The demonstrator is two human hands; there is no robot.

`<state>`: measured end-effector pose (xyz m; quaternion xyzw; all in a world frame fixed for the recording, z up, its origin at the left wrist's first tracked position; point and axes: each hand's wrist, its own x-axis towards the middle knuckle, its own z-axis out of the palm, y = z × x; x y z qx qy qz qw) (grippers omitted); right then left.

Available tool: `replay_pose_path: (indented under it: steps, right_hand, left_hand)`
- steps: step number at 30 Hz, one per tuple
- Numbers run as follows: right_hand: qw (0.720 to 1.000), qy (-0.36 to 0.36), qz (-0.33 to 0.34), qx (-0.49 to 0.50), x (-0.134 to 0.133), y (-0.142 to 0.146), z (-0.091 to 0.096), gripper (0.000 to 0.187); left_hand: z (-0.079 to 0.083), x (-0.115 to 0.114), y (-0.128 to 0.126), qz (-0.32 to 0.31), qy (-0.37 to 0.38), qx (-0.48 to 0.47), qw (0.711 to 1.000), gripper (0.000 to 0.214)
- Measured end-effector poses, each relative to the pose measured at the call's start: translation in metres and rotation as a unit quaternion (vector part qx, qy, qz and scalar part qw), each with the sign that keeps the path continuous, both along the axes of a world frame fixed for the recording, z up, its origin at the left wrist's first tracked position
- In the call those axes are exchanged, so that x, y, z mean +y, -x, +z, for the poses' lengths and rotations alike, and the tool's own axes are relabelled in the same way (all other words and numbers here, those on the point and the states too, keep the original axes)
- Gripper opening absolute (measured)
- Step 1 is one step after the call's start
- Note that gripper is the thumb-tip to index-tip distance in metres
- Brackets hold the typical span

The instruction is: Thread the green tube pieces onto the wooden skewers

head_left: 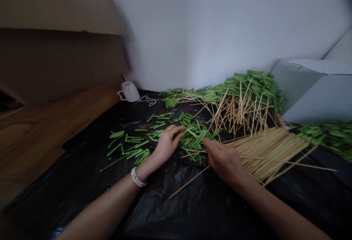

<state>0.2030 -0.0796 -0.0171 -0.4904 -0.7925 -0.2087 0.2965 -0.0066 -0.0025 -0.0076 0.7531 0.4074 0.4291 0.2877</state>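
Black plastic sheet: spreading nearest, beneath both hands;
Left hand: bending its fingers at the heap's left edge, thumb just below the forefinger; cannot tell whether it is gripping a stem;
Right hand: curling its fingers at the heap's right edge; cannot tell what it is gripping;
Cut green stems: lying heaped between both hands;
Pale stick: slanting lengthwise from left fingertips toward right hand;
Bamboo skewers: fanning rightward beside the right hand, the nearer one.
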Motion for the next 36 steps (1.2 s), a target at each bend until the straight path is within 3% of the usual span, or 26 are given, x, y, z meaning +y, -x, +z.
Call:
replay_pose_path:
  steps: [3,7,9,12,28,36]
  right_hand:
    - [1.0,0.0,-0.002,0.0,-0.0005,0.0003,0.0004,0.029]
    - [1.0,0.001,-0.007,-0.008,-0.0012,0.0009,0.0011,0.028]
    - [1.0,0.003,-0.012,-0.014,-0.0014,0.001,0.0013,0.028]
    - [1.0,0.004,-0.01,-0.012,-0.0015,0.001,0.0014,0.027]
    - [1.0,0.013,-0.001,0.0,-0.002,0.0015,0.0011,0.028]
    - [1.0,0.019,0.003,0.0,-0.0031,0.0022,-0.0021,0.029]
  left_hand:
    - [0.0012,-0.0003,-0.0032,-0.011,0.126,-0.114,0.985,0.018]
    - [-0.0006,0.0002,-0.0057,-0.058,0.309,-0.291,0.903,0.026]
    - [0.0005,-0.0003,-0.0061,-0.079,0.35,-0.338,0.87,0.027]
    - [0.0041,-0.0017,-0.0063,-0.098,0.379,-0.364,0.845,0.027]
    - [0.0041,-0.0011,-0.0055,-0.095,0.386,-0.361,0.844,0.021]
    - [0.0034,-0.0018,-0.0068,-0.082,0.38,-0.337,0.857,0.023]
